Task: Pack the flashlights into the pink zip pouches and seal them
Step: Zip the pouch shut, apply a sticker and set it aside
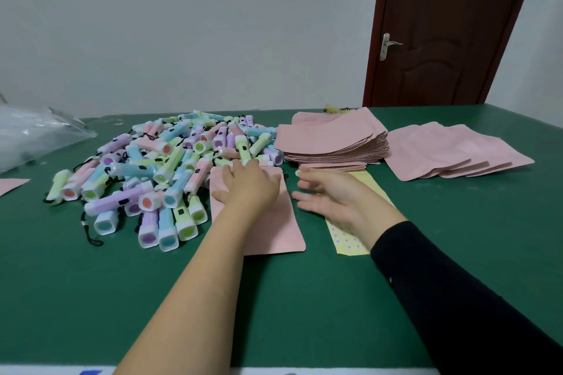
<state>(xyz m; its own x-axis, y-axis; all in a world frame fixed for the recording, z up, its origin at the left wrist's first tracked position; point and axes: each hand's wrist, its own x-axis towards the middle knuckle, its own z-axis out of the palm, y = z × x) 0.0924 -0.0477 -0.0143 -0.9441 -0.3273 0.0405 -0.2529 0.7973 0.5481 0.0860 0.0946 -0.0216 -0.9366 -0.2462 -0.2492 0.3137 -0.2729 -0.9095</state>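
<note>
One pouch (274,228) lies flat on the desk (91,298) against the flashlights (158,167), left hand (249,184) spread open upon it, right hand (332,195) released just beside; likely hazard: the crowding heap slides onto its mouth and hinders sealing.

I get a single wide-angle view from the wearer's head, facing forward and down over the green table (91,298). The left hand (249,185) and right hand (338,198) sit close, mid-frame; the door (441,39) stands far off at 1 o'clock.
</note>
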